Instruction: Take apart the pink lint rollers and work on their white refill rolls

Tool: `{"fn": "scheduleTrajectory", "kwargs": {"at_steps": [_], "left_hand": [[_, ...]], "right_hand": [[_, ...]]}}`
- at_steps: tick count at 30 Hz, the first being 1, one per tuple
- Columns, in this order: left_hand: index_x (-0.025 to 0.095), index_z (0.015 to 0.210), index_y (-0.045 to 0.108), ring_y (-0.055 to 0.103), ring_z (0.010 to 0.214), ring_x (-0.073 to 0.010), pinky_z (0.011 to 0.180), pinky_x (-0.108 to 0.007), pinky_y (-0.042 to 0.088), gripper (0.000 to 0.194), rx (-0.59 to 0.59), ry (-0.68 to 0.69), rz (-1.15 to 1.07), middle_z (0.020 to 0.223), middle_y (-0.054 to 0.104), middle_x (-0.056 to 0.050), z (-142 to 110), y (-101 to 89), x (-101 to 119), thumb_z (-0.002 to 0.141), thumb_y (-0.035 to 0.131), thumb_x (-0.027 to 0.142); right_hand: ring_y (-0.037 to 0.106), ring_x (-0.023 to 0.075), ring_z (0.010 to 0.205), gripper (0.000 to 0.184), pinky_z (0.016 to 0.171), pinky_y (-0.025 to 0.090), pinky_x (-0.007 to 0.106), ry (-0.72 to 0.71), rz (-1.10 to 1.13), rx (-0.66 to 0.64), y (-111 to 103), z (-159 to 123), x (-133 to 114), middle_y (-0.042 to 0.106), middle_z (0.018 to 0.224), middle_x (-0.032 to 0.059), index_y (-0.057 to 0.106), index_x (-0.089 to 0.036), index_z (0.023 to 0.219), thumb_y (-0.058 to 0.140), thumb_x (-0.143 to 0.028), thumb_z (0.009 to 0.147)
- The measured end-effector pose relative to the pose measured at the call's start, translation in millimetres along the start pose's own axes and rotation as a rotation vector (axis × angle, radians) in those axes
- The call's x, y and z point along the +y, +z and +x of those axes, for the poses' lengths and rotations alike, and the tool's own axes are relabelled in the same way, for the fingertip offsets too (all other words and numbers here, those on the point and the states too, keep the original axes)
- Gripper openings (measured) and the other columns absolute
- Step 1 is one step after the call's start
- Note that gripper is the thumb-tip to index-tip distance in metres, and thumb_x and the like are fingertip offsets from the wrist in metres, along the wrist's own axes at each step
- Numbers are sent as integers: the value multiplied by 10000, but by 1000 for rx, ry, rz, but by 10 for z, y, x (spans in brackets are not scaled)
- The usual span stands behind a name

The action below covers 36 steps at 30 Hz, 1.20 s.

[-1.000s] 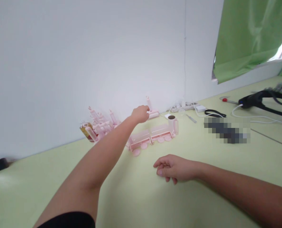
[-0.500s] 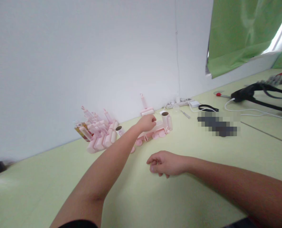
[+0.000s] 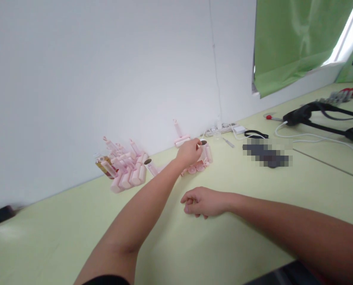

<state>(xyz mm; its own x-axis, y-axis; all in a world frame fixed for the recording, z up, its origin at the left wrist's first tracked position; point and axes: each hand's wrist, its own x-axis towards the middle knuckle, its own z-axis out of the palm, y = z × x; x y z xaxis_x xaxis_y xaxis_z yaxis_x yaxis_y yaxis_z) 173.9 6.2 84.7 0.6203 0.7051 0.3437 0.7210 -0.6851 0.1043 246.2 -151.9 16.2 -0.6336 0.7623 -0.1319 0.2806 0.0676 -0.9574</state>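
Observation:
My left hand (image 3: 190, 152) reaches across the table with its fingers curled at the rim of an upright lint roll (image 3: 204, 143), which has a brown core. Beside that roll stands a pink plastic cover (image 3: 209, 152). Pink round caps (image 3: 196, 168) lie in front; my forearm hides most of the pink pieces behind it. A second roll (image 3: 148, 162) leans left of the forearm. My right hand (image 3: 204, 202) rests on the table nearer to me, fingers loosely bent and apart, holding nothing.
Several pink lint rollers (image 3: 128, 170) stand grouped at the left, by a yellow-labelled container (image 3: 102, 164). One lint roller (image 3: 181, 139) leans against the wall. A power strip (image 3: 219, 129), white cables, a small knife-like tool (image 3: 229, 142) and a black headset (image 3: 307, 114) lie to the right.
My left hand has moved from near the lint roller at the wall, over the pink pieces, to the upright roll. My right hand stays on the table. The view has shifted right.

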Motion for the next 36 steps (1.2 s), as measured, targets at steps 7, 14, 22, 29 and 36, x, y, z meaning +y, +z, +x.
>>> {"fn": "scheduleTrajectory", "kwargs": {"at_steps": [7,14,22,29,36], "left_hand": [[202,1069,711,628,898,-221,817,-334,465,259,-41,55,35,1003,707,-84,239,60,-127,861,563,247],[199,1032,730,634,885,-204,793,-309,457,252,-111,147,59,988,724,-69,277,101,-221,901,521,253],[192,939,696,605,874,-208,810,-332,453,200,1,178,62,939,674,-72,269,-214,-243,915,508,256],[202,996,546,558,827,-155,808,-347,513,109,332,-15,-264,1028,538,-61,-105,-652,-276,926,498,271],[224,920,418,529,738,-96,687,-238,534,156,293,-377,-894,854,472,27,-1160,-622,-119,925,481,367]], "right_hand": [[611,105,689,514,487,486,162,0,8,-12,-12,16,17,663,1027,74,573,-177,1318,626,-433,876],[597,98,661,485,472,453,146,-53,-27,-14,-46,-13,-18,682,956,65,626,-172,1264,671,-401,840],[605,87,630,447,506,458,158,-67,-41,6,-43,-38,-28,710,923,45,655,-180,1230,684,-390,837],[667,231,990,363,901,491,343,-197,-509,489,-318,113,152,716,1146,132,697,-129,1179,612,-318,880],[606,271,1156,410,973,431,358,38,-804,594,-598,241,293,655,1278,144,633,-151,1262,565,-324,897]]}}
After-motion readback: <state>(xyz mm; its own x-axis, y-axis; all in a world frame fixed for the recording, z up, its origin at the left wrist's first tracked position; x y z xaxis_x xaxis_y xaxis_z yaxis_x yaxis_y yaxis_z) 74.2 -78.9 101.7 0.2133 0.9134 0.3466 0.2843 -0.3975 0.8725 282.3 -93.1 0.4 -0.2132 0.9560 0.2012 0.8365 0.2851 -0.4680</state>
